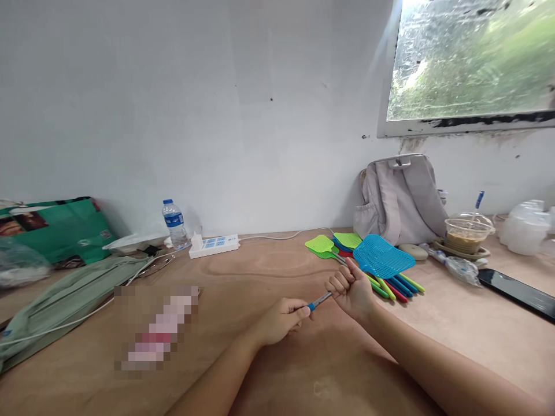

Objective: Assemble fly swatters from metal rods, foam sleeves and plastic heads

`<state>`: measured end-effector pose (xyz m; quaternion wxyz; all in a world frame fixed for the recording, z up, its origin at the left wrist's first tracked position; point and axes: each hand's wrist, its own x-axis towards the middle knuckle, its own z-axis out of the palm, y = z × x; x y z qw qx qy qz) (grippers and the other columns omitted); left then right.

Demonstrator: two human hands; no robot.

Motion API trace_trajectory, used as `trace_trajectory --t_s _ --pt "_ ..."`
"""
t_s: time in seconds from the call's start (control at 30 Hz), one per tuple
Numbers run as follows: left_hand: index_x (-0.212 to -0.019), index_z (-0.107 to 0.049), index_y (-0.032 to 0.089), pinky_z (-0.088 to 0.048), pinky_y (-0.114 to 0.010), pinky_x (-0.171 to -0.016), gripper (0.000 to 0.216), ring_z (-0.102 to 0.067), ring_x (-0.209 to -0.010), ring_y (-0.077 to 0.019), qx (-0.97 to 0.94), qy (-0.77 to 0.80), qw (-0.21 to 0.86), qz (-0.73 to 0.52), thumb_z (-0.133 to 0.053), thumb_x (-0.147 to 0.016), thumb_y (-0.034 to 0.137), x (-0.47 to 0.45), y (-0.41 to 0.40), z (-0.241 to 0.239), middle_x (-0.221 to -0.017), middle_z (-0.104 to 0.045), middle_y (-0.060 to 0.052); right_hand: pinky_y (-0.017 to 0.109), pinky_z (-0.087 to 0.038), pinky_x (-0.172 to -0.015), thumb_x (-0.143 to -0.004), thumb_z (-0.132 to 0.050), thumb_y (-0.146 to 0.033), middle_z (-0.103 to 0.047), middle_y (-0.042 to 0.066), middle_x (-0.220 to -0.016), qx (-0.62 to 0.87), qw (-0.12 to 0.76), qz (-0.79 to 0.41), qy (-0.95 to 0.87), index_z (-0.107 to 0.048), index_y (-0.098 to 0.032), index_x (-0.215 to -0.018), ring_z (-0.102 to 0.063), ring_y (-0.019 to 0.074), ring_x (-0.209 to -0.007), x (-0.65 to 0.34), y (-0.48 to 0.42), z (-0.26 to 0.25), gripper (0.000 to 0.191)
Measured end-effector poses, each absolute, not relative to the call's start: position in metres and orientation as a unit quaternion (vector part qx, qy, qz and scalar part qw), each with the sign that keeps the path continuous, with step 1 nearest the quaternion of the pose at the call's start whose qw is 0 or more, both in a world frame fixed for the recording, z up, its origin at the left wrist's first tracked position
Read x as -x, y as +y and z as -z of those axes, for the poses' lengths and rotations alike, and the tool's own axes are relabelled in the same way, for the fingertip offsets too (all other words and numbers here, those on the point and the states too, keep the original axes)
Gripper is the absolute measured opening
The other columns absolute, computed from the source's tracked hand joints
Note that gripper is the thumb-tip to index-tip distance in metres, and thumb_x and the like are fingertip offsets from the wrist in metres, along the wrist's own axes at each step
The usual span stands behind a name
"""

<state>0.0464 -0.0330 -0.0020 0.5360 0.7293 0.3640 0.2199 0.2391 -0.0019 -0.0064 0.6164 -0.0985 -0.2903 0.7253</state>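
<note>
Both hands are on a fly swatter [385,256] with a blue mesh head, a thin metal rod and a blue handle. My left hand [281,320] is closed around the handle end, which mostly hides inside the fingers. Farther up, my right hand [353,290] wraps round the rod, its thumb pointing up close to the mesh head. A short length of bare rod shows between the two fists. Just beyond the right hand lies a pile of more swatters, with a lime green swatter head [319,244] at its left and green, red and blue handles [396,288] poking out.
Behind the pile a grey backpack [401,199] leans on the wall. At right are a plastic cup of brown drink [468,234] and a black phone [520,292]. A white power strip [214,245], water bottle [174,225], green-grey cloth bag [65,303] and blurred-out item [158,332] lie left.
</note>
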Motion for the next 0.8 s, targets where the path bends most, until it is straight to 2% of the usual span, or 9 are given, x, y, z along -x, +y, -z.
trace_trajectory --t_s 0.23,0.6,0.8 --pt "-0.083 -0.055 0.015 -0.02 -0.021 -0.047 0.041 -0.027 -0.048 -0.0067 -0.759 0.37 0.501 -0.188 -0.039 -0.081 0.052 -0.036 -0.031 -0.008 -0.052 -0.031 0.007 0.024 -0.024 -0.041 -0.088 -0.032 -0.035 -0.01 -0.007 -0.039 0.049 0.607 -0.752 -0.253 -0.009 -0.018 -0.046 -0.011 0.0094 -0.038 -0.236 -0.002 0.009 0.05" --pt "-0.081 -0.06 0.016 -0.026 -0.021 -0.051 0.047 -0.034 -0.052 -0.0086 -0.792 0.405 0.431 -0.149 -0.035 -0.08 0.056 -0.019 -0.028 -0.016 -0.057 -0.04 0.004 0.024 -0.026 -0.042 -0.087 -0.033 -0.035 -0.012 -0.006 -0.038 0.059 0.608 -0.748 -0.261 -0.009 -0.018 -0.046 -0.014 0.0094 -0.038 -0.231 -0.009 0.006 0.051" --pt "-0.083 -0.061 0.016 -0.026 -0.02 -0.049 0.044 -0.031 -0.05 -0.0079 -0.775 0.397 0.476 -0.123 -0.038 -0.079 0.054 -0.018 -0.03 -0.025 -0.053 -0.038 0.005 0.024 -0.027 -0.043 -0.086 -0.035 -0.034 -0.015 -0.005 -0.038 0.068 0.609 -0.741 -0.273 -0.009 -0.017 -0.046 -0.017 0.0091 -0.038 -0.225 -0.015 0.005 0.05"
